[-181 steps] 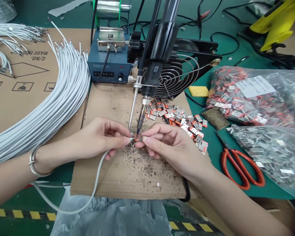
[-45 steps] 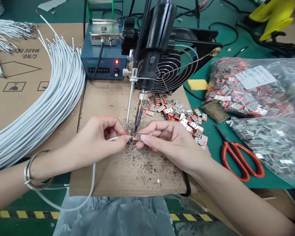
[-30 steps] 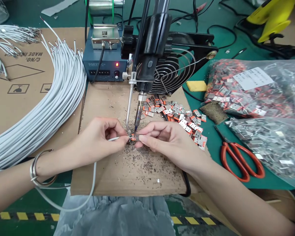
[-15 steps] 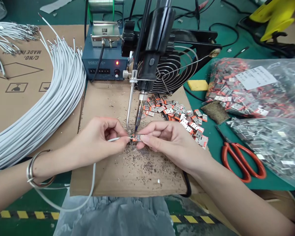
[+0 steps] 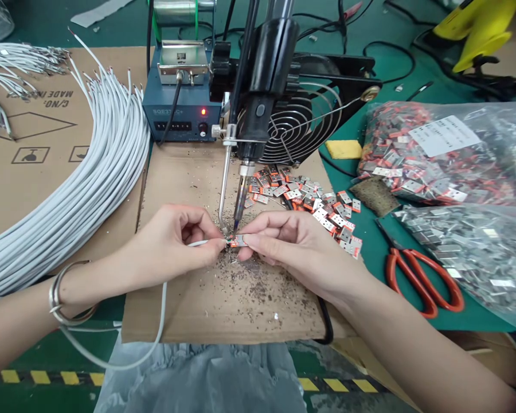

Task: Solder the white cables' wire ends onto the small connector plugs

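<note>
My left hand [image 5: 184, 238] pinches a white cable [image 5: 163, 312] near its end, and the rest of the cable loops down past my wrist. Between the thumb and fingers of my right hand [image 5: 284, 241] is a USB connector [image 5: 241, 240] with an orange-red insert. The cable's wire end meets the connector's orange end, just under the tip of a soldering iron [image 5: 242, 195] held upright in a stand. Beside the iron, a thin bent metal solder feed tube [image 5: 225, 186] comes down to the same spot. Whether the tip touches the joint is too small to tell.
A pile of USB connectors [image 5: 303, 195] lies right of the iron, before a fan [image 5: 288, 129]. White cables [image 5: 107, 155] bundle at left. Behind stands a blue soldering station [image 5: 180, 112]. Red-handled scissors [image 5: 421, 281] and bags of connectors [image 5: 442, 155] and metal shells [image 5: 468, 246] lie right.
The connector is tilted slightly, its right end a touch higher than before. Both hands keep their hold; the whole view has shifted slightly.
</note>
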Tool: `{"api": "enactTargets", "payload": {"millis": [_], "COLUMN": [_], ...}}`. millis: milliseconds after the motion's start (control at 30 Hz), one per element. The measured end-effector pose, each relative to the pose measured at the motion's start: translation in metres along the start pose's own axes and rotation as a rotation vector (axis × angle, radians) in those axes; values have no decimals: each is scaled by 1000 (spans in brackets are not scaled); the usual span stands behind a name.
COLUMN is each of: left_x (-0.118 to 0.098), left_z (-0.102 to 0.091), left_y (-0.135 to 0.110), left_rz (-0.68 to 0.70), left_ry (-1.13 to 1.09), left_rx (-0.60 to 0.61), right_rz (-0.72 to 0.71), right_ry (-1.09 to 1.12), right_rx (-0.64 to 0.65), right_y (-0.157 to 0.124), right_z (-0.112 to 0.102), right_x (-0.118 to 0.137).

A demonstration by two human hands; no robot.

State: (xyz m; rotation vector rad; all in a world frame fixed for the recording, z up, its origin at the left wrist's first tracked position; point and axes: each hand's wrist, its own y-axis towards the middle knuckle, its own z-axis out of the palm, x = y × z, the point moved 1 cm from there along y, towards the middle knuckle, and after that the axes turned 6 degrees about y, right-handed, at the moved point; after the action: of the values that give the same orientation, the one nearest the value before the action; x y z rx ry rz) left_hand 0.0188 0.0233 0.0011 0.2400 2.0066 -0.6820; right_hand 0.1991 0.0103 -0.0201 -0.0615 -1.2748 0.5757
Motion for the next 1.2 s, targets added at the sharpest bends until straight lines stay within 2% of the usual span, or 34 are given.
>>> {"api": "enactTargets", "payload": {"millis": [367,700,1200], "left_x": [4,4,5], "left_z": [0,1,2], "left_y": [2,-1,-5], "left_rz": [-37,12,35], "left_ry": [20,62,53], "left_rx": [-1,-26,-33], "right_rz": [-36,-48,-68], "right_ry": [-104,-147,-73], "right_rx": [-43,-34,0], "right_y": [-1,-2,-4], "right_z": [4,5,2], "right_x": [1,2,-1]}}
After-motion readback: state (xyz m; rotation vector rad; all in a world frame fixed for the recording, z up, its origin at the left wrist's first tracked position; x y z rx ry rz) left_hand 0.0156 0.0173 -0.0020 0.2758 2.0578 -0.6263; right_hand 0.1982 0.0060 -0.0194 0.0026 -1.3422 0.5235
